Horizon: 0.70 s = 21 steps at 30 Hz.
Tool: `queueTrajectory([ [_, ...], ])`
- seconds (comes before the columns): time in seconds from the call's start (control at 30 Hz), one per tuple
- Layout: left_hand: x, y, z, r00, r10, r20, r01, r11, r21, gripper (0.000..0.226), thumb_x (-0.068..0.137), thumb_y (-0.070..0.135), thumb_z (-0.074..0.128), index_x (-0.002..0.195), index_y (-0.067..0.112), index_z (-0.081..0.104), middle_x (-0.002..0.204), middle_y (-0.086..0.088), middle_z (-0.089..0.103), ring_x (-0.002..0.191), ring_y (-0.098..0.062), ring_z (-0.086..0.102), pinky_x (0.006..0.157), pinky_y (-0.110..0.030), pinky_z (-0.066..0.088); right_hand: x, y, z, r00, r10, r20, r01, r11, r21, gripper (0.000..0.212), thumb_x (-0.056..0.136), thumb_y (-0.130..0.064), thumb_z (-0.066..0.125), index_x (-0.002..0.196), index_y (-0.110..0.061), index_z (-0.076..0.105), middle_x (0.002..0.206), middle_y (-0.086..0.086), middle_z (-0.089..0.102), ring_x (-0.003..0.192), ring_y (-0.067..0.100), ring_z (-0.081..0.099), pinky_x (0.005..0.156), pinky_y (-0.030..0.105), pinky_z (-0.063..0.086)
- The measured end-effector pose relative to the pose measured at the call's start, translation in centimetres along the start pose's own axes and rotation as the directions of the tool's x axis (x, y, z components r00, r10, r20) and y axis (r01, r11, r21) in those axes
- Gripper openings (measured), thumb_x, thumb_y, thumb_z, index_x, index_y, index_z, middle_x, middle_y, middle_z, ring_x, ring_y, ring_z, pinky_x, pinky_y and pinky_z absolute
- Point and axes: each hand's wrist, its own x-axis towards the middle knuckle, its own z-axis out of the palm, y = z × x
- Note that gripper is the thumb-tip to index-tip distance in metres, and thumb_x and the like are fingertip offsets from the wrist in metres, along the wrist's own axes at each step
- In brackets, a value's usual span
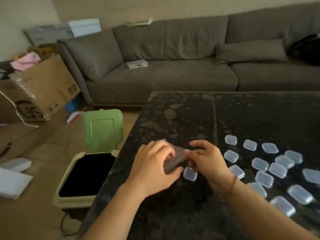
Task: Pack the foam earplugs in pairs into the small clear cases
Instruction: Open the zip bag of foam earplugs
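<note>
Several small clear cases [259, 164] lie shut and scattered over the right part of the dark table [190, 118]. One more clear case [190, 173] sits just under my hands. My left hand [154, 168] and my right hand [207, 160] both grip a clear, floppy plastic bag [175, 159] between them, a little above the table near its left edge. What the bag holds is blurred. No foam earplugs can be made out on the table.
A bin [83, 177] with its green lid [102, 129] standing open is on the floor left of the table. A grey sofa [173, 66] runs behind, with a small clear box [137, 64] on its seat. Cardboard boxes [39, 90] stand at the left.
</note>
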Motion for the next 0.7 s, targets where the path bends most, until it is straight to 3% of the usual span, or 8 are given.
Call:
queueTrajectory([
  [0.1, -1.2, 1.0, -0.2, 0.998, -0.055, -0.039, 0.054, 0.998, -0.035, 0.01, 0.084, 0.036, 0.064, 0.089, 0.027, 0.066, 0.098, 0.014, 0.066, 0.094, -0.008, 0.062, 0.077, -0.029, 0.052, -1.9, 0.0, 0.2, 0.998, 0.006, -0.061, 0.002, 0.992, 0.129, 0.028, 0.09, -0.017, 0.066, 0.116, -0.016, 0.054, 0.071, 0.009, 0.072, 0.064, 0.02, 0.07, 0.059, 0.027, 0.057],
  [0.17, -1.5, 1.9, -0.5, 0.992, -0.12, -0.038, 0.118, 0.992, -0.054, 0.002, 0.088, 0.031, 0.064, 0.087, 0.03, 0.066, 0.094, 0.017, 0.066, 0.086, -0.002, 0.06, 0.07, -0.021, 0.051, -3.7, 0.0, 0.2, 0.998, 0.036, -0.048, -0.026, 0.982, 0.187, 0.023, 0.091, -0.018, 0.064, 0.112, -0.015, 0.054, 0.075, 0.009, 0.073, 0.069, 0.024, 0.072, 0.064, 0.035, 0.06],
  [0.23, -1.7, 2.7, -0.7, 0.979, -0.205, -0.003, 0.204, 0.975, -0.085, 0.011, 0.09, 0.029, 0.065, 0.082, 0.035, 0.061, 0.086, 0.018, 0.062, 0.074, 0.003, 0.055, 0.062, -0.01, 0.04, -5.6, 0.3, 0.2, 0.999, 0.052, 0.003, -0.052, 0.99, 0.131, 0.014, 0.092, -0.017, 0.062, 0.105, -0.012, 0.059, 0.076, 0.011, 0.073, 0.068, 0.025, 0.072, 0.068, 0.04, 0.059],
  [0.37, -2.3, 3.3, 0.5, 0.949, -0.312, 0.052, 0.314, 0.909, -0.274, 0.024, 0.091, 0.02, 0.067, 0.078, 0.038, 0.061, 0.081, 0.016, 0.065, 0.075, 0.004, 0.062, 0.071, -0.016, 0.053, -7.0, 1.3, 0.7, 0.986, 0.122, 0.113, -0.122, 0.992, -0.006, 0.017, 0.094, -0.024, 0.059, 0.095, -0.008, 0.066, 0.079, 0.014, 0.072, 0.063, 0.023, 0.069, 0.06, 0.036, 0.058],
  [0.47, -2.3, 3.3, 1.2, 0.952, -0.301, 0.054, 0.304, 0.911, -0.28, 0.021, 0.093, 0.018, 0.062, 0.08, 0.035, 0.063, 0.082, 0.014, 0.066, 0.079, 0.002, 0.061, 0.073, -0.021, 0.054, -6.0, 1.3, 1.8, 0.98, 0.135, 0.145, -0.134, 0.991, -0.017, 0.023, 0.096, -0.026, 0.056, 0.091, -0.007, 0.068, 0.076, 0.012, 0.071, 0.06, 0.022, 0.07, 0.05, 0.032, 0.056],
  [0.7, -2.1, 3.1, 2.2, 0.959, -0.279, 0.042, 0.276, 0.899, -0.34, 0.02, 0.099, 0.017, 0.052, 0.089, 0.032, 0.061, 0.088, 0.017, 0.06, 0.086, -0.001, 0.058, 0.076, -0.024, 0.053, -4.9, 1.2, 2.6, 0.998, 0.055, 0.021, -0.054, 0.996, -0.065, 0.025, 0.098, -0.021, 0.05, 0.083, -0.011, 0.068, 0.071, 0.007, 0.072, 0.058, 0.02, 0.071, 0.044, 0.03, 0.055],
])
